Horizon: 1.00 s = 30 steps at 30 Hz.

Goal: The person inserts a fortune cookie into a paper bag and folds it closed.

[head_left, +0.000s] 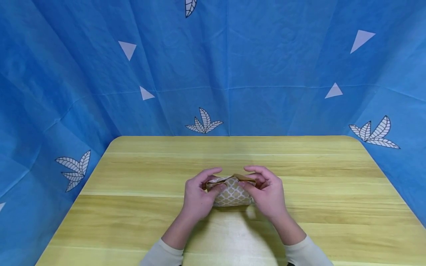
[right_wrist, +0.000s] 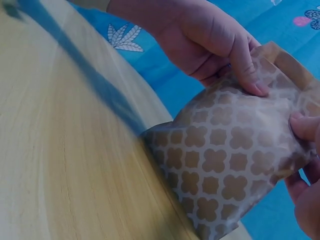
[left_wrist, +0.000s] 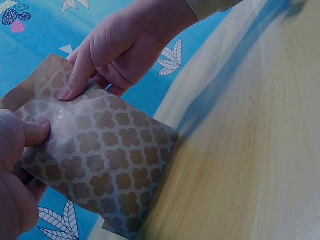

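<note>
A brown paper bag [head_left: 233,195] with a white lattice print stands on its bottom edge at the middle of the table, its top edge turned toward the far side. My left hand [head_left: 198,195] pinches its left upper side, thumb on the near face and fingers behind. Opposite it, my right hand [head_left: 269,192] pinches the right upper side in the same way, index finger raised off the paper. In the left wrist view the bag [left_wrist: 112,165] looks bulged, and its upper edge [left_wrist: 45,80] shows a plain brown fold. Its inside is hidden.
The pale wood table [head_left: 133,218] spreads around the bag, with its far edge against a blue curtain [head_left: 266,66] printed with white leaves and triangles. Curtain also hangs along the left and right sides. Light sleeves [head_left: 166,253] cover both forearms.
</note>
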Each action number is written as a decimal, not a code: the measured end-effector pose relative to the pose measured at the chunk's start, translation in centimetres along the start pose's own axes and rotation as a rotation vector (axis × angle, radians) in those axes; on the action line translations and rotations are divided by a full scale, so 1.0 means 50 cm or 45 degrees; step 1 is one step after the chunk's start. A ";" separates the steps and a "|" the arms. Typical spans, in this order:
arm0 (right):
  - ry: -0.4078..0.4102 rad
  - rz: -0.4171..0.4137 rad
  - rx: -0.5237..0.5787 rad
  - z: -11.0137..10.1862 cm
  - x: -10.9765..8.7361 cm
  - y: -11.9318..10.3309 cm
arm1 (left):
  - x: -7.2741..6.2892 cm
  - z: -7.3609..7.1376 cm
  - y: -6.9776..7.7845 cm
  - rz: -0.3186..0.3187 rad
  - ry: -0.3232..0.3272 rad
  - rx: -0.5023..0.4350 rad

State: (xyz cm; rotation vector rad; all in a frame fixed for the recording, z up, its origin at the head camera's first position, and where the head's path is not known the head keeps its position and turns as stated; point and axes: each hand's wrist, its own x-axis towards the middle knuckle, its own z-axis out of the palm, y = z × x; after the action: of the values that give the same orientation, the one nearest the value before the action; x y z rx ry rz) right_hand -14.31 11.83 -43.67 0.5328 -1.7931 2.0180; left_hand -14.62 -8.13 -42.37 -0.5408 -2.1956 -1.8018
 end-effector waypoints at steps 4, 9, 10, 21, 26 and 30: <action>-0.019 0.016 0.041 -0.005 0.000 0.004 | -0.001 -0.001 -0.003 0.009 -0.002 -0.025; -0.027 0.037 0.031 -0.010 0.000 0.006 | 0.000 -0.001 -0.005 -0.016 0.018 -0.053; -0.024 0.035 0.028 -0.011 0.000 0.007 | 0.000 -0.001 -0.007 -0.017 0.021 -0.047; -0.025 0.012 -0.025 -0.013 -0.001 0.011 | 0.001 -0.002 -0.009 0.008 0.082 0.091; -0.047 0.063 -0.107 -0.019 -0.001 0.007 | 0.002 -0.002 -0.011 -0.001 0.073 0.083; -0.051 0.034 -0.180 -0.020 0.000 0.004 | 0.004 -0.003 0.004 0.032 0.033 0.041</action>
State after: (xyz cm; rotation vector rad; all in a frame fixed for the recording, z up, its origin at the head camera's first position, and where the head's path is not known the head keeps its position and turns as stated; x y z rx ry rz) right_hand -14.46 12.82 -43.96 0.5123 -1.9587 1.8918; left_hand -14.72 -8.21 -42.10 -0.5327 -2.1866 -1.7484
